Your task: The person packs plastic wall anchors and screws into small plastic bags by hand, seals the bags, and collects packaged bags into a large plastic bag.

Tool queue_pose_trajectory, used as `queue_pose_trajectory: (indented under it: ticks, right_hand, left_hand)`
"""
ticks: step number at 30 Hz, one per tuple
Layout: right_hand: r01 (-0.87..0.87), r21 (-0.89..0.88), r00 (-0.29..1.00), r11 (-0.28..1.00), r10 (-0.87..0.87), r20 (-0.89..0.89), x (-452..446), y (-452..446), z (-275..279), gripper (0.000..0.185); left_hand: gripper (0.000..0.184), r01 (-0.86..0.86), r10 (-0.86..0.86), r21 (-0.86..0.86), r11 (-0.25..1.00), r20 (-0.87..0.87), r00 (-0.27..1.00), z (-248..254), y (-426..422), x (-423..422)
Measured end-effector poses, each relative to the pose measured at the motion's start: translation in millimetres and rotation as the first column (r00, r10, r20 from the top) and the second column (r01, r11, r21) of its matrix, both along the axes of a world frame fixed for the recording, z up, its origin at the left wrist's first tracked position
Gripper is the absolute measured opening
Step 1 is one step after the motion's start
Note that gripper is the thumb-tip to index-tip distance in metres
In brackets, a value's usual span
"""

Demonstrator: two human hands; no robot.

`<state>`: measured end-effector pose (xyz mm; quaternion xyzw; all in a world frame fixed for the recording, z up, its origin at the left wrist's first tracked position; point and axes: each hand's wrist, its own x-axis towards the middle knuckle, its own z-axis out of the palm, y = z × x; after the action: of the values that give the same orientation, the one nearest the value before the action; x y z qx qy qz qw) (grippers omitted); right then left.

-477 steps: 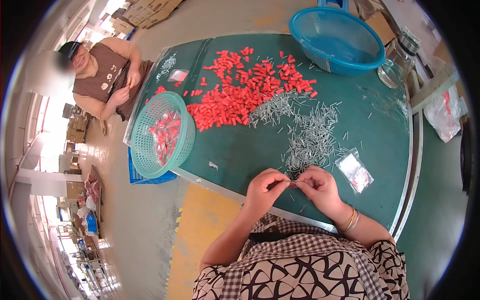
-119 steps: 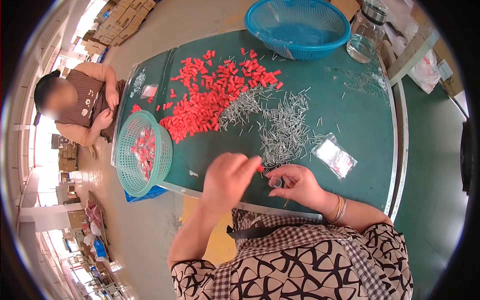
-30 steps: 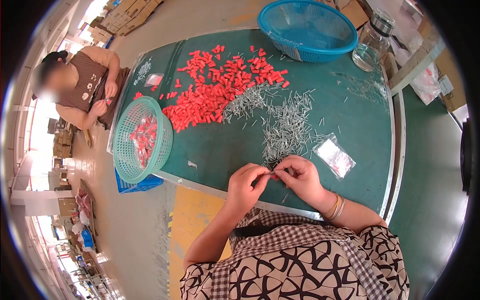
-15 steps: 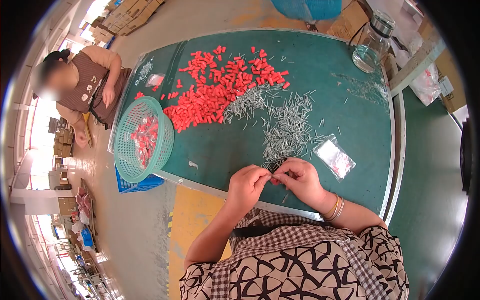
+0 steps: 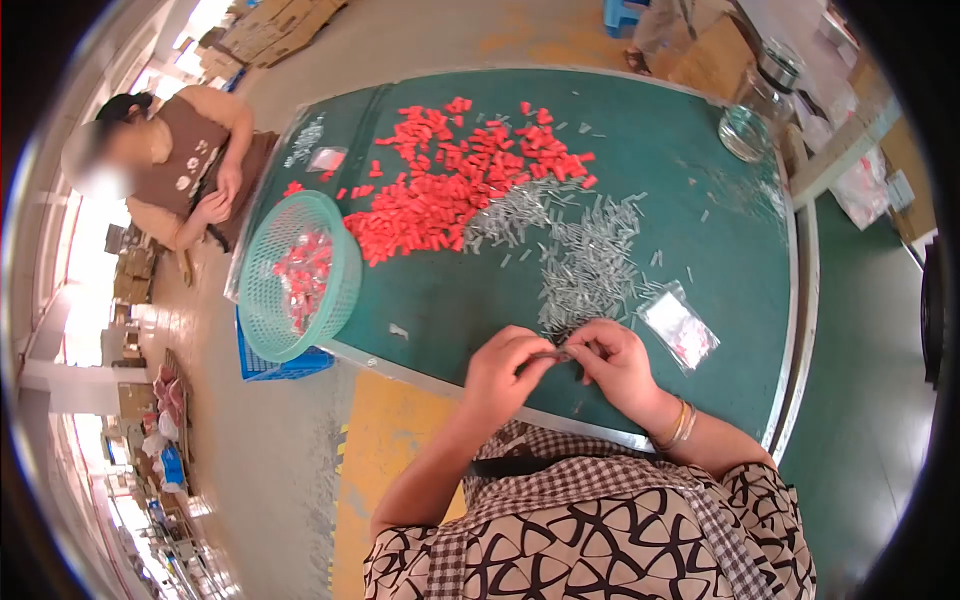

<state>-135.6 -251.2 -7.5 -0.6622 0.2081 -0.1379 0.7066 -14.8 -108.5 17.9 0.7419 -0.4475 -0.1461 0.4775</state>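
Observation:
My left hand (image 5: pixel 507 372) and my right hand (image 5: pixel 615 370) meet near the table's front edge, thumbs and fingertips pinched together. Between them is a small thin item, perhaps the mouth of a clear bag, mostly covered by the fingers. Just beyond my hands lies a heap of grey metal screws or pins (image 5: pixel 590 265). A large pile of red plastic plugs (image 5: pixel 425 210) spreads left and behind it. To the right of my right hand, a clear bag (image 5: pixel 678 325) with red and white contents lies flat on the green table (image 5: pixel 450 300).
A green mesh basket (image 5: pixel 350 270) holding bagged red pieces stands at the left edge, above a blue crate (image 5: pixel 285 362). A glass jug (image 5: pixel 745 130) is at the back right. Another person (image 5: pixel 190 165) is at the far left; someone's foot (image 5: pixel 637 62) shows behind the table.
The blue basket at the back has gone from the table and out of view. The view has shifted slightly. My hands stay pinched together, and the other person's hands have come together.

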Motion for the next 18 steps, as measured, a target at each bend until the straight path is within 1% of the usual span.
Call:
queue_pose_trajectory:
  ticks: [1, 2, 4, 6, 8, 10, 12, 14, 16, 18]
  right_hand:
    - [0.007, 0.008, 1.0, 1.0, -0.007, 0.023, -1, 0, -1, 0.004]
    - [-0.004, 0.022, 0.998, 1.0, 0.003, 0.058, 1, 2, -3, 0.003]
    - [-0.01, 0.01, 0.999, 1.0, 0.01, 0.047, 2, 2, -10, 0.002]
    - [0.018, 0.072, 0.999, 0.997, -0.021, 0.039, 2, 2, -21, 0.002]
    - [0.02, 0.066, 0.999, 0.998, -0.022, 0.031, 1, 2, -22, 0.003]
    - [-0.031, 0.067, 0.998, 0.997, 0.027, 0.06, 2, 1, -23, 0.004]
    - [-0.036, 0.041, 0.998, 0.998, 0.034, 0.06, 3, 1, -24, 0.005]
    - [-0.021, 0.037, 0.995, 0.999, 0.018, 0.098, 2, 2, -27, 0.005]
    - [-0.017, 0.018, 0.996, 1.0, 0.016, 0.087, 0, 0, -35, 0.004]
    - [-0.024, 0.042, 0.999, 0.999, 0.022, 0.046, -2, -5, -38, 0.004]
  left_hand:
    - [0.013, 0.017, -0.017, 0.02, 1.0, 0.025, 1.0, 0, -2, 0]
    - [0.012, 0.01, -0.009, -0.01, 1.0, 0.062, 0.998, -7, -2, 0]
    - [0.01, 0.008, -0.003, -0.061, 0.998, 0.086, 0.996, -12, -3, 3]
    - [0.01, 0.014, -0.009, -0.067, 0.998, 0.069, 0.998, -16, -3, 3]
    - [0.008, 0.019, -0.01, -0.091, 0.996, 0.099, 0.995, -16, -3, 3]
    - [0.009, 0.008, -0.002, -0.109, 0.994, 0.056, 0.998, -16, -2, 2]
    - [0.009, -0.005, 0.013, -0.151, 0.989, 0.053, 0.999, -24, -1, 2]
    - [0.01, -0.005, 0.004, -0.131, 0.991, -0.006, 1.0, -21, 1, 1]
    - [0.011, -0.009, 0.006, -0.113, 0.994, -0.029, 1.0, -21, 3, 2]
    - [0.01, -0.047, 0.032, -0.137, 0.989, -0.109, 0.993, -21, 5, 1]
